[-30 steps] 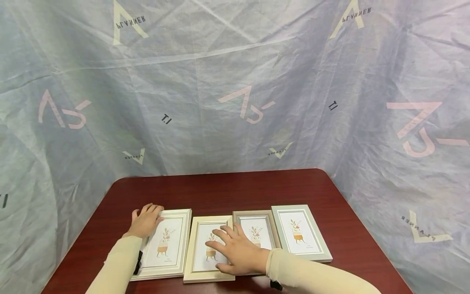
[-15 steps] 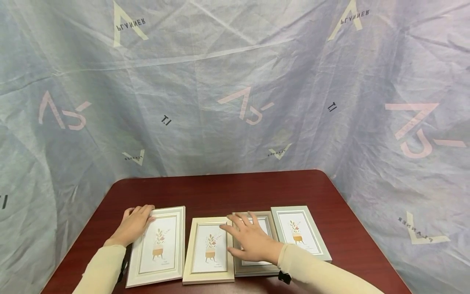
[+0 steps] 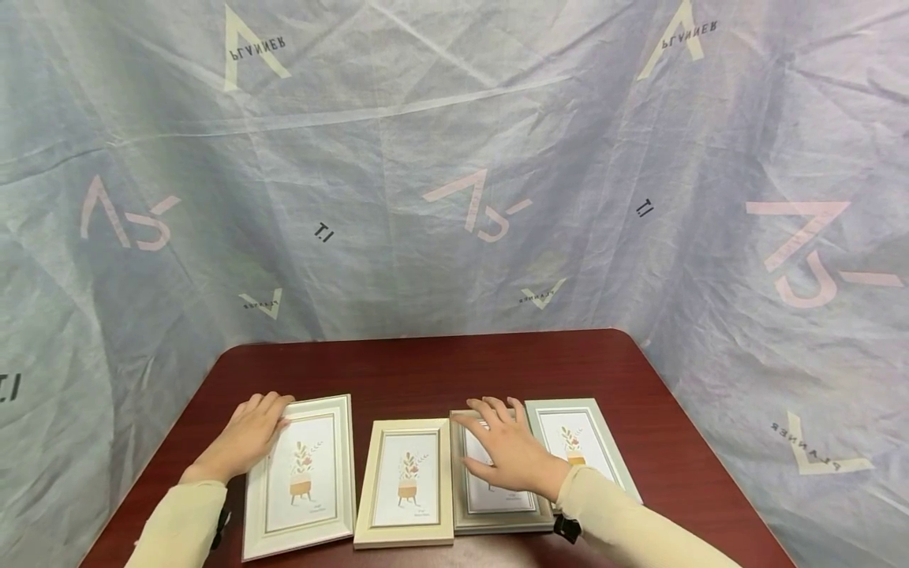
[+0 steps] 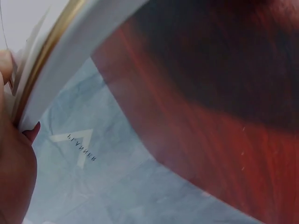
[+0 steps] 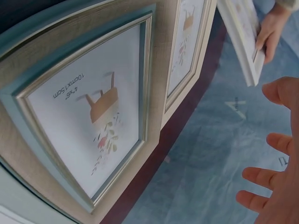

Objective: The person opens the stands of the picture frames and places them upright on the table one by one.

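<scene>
My left hand [image 3: 245,434] grips the upper left edge of a white picture frame [image 3: 345,473], the leftmost in a row. In the left wrist view the thumb lies on the front of this frame [image 4: 70,70] and a fingertip shows behind its edge. The right wrist view shows the same frame [image 5: 245,51] raised and tilted in that hand. My right hand [image 3: 514,454], its fingers spread, is over a taupe picture frame [image 3: 497,522] and partly hides it. Whether it touches that frame I cannot tell. In the right wrist view the right hand [image 5: 280,182] holds nothing.
A cream picture frame [image 3: 403,538] lies between the white and taupe ones. At the right end is a pale grey-green frame [image 3: 612,450], partly covered by the right hand. All are on a dark red table [image 3: 426,371], with a printed grey cloth [image 3: 390,276] hanging behind it.
My left hand has moved left with the white frame, opening a gap beside the cream one. My right hand has shifted right, from over the cream frame to over the taupe one.
</scene>
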